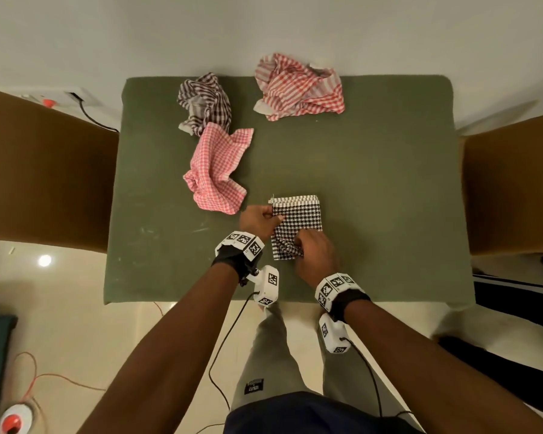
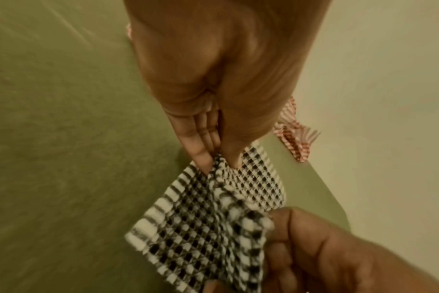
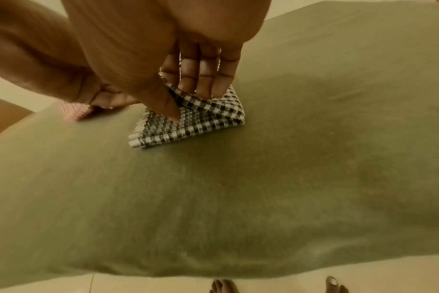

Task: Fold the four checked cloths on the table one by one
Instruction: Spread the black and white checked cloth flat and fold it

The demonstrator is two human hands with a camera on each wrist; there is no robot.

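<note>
One down, nearly: black-and-white cloth (image 1: 297, 223) at the near middle of the green table (image 1: 373, 183), pinched by left hand (image 1: 257, 221) and right hand (image 1: 315, 253) mid-fold. Three left crumpled further back, untouched: pink cloth (image 1: 215, 172), brown cloth (image 1: 205, 101), red cloth (image 1: 298, 89).

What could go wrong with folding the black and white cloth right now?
1. The left hand only pinches a small bit of the black and white cloth at its left edge; it might slip, and the fold could open.
2. The right hand lifts the near corner, so the layers may end up uneven.
3. The pink cloth lies crumpled close beside the left hand and might get nudged.
</note>
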